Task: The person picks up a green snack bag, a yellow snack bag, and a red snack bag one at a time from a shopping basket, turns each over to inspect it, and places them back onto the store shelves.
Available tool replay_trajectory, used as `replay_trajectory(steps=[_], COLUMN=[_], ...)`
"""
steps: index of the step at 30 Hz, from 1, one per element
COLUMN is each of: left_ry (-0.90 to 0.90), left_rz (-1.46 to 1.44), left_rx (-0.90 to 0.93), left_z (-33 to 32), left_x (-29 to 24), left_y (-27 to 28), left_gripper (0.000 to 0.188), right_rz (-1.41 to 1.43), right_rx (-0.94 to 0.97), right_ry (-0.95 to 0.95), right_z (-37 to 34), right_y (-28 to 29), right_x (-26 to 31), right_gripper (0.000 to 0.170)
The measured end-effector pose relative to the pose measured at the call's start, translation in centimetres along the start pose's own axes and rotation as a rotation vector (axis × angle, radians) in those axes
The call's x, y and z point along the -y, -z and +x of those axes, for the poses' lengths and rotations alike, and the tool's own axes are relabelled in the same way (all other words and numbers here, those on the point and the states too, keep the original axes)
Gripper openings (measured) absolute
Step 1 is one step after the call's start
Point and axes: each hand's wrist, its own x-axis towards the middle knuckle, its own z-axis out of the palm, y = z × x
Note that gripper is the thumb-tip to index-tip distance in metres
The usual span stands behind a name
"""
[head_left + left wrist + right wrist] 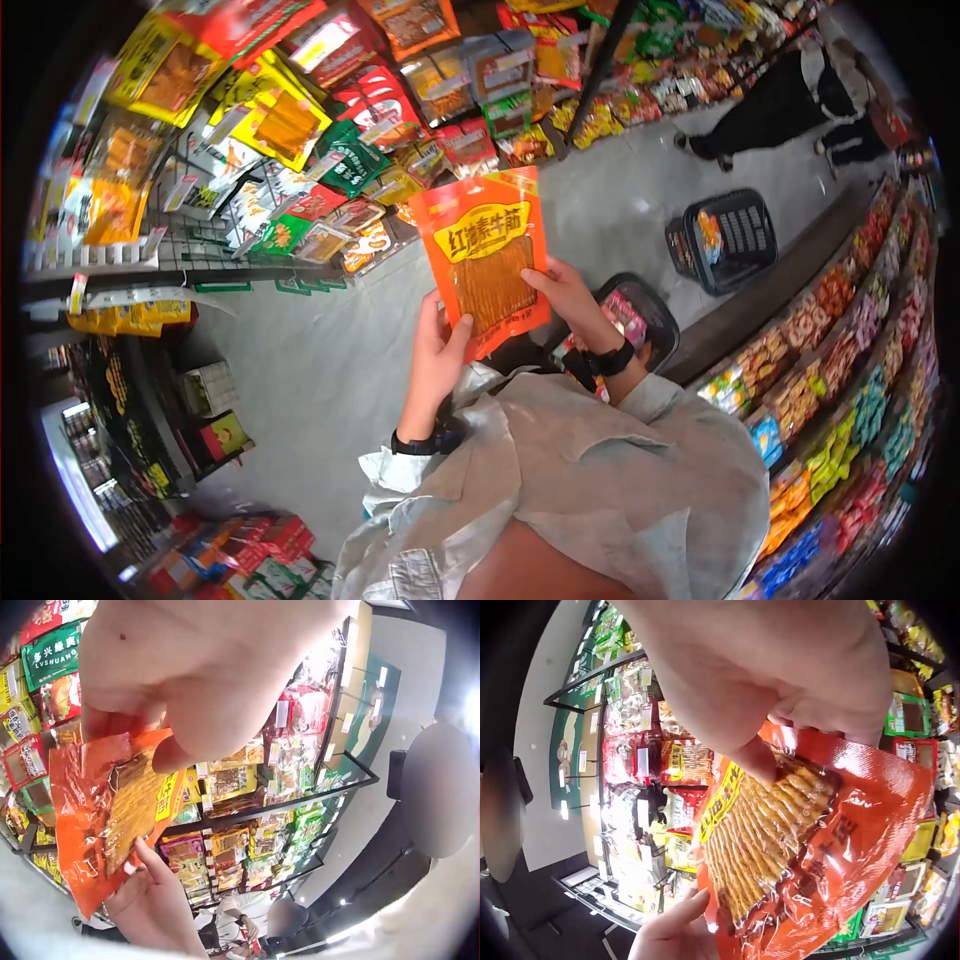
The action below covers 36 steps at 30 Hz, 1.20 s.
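An orange-red snack packet (487, 262) with a yellow label and a clear window showing brown strips is held upright between both hands. The left hand (436, 350) pinches its lower left edge, thumb on the front. Opposite it, the right hand (572, 300) grips the lower right edge, thumb over the window. In the left wrist view the packet (112, 817) lies between the left hand (195, 675) and the right hand (161, 907). The right wrist view shows the packet (810, 847) close up, with the right hand (772, 667) above and the left hand (676, 930) below.
Racks of hanging snack packets (280, 120) stand ahead and to the left. A black basket (722, 240) rests on the floor, and another basket (655, 315) holding items is beside the right arm. Bins of wrapped sweets (800, 400) line the right. A person in black trousers (770, 110) stands at upper right.
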Motion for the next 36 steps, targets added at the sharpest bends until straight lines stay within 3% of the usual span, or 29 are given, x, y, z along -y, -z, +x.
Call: replay_trajectory(steps=[4, 8, 18, 22, 28, 30, 36], left_ry=[0.052, 0.03, -0.122, -0.095, -0.207, -0.182, -0.196], left_rz=[0.074, 0.136, 0.226, 0.14, -0.264, -0.336, -0.38], left_rx=[-0.001, -0.045, -0.032, -0.12, -0.208, -0.16, -0.17], left_z=[-1.6, -2.2, -7.6, -11.0, -16.4, -18.1, -21.7], left_x=[0.9, 0.4, 0.9, 2.8, 6.4, 7.9, 9.5], left_y=[0.6, 0.9, 2.6, 6.5, 12.4, 14.2, 15.9], left_gripper=[0.038, 0.036, 0.042, 0.042, 0.04, 0.04, 0.041], right_rz=[-0.08, 0.021, -0.162, -0.139, -0.238, -0.311, -0.34], right_rx=[0.038, 0.062, 0.073, 0.053, 0.133, 0.208, 0.242], right_ry=[-0.032, -0.014, 0.013, 0.085, -0.03, -0.023, -0.043], right_z=[-1.0, -2.5, -2.6, -5.1, -10.4, -12.4, -16.4], right_y=[-0.1, -1.6, -4.2, -9.3, -15.8, -17.1, -21.4], right_x=[-3.7, -4.2, -5.5, -5.1, -6.1, -6.1, -5.3], right_gripper=[0.033, 0.036, 0.036, 0.031, 0.03, 0.033, 0.036])
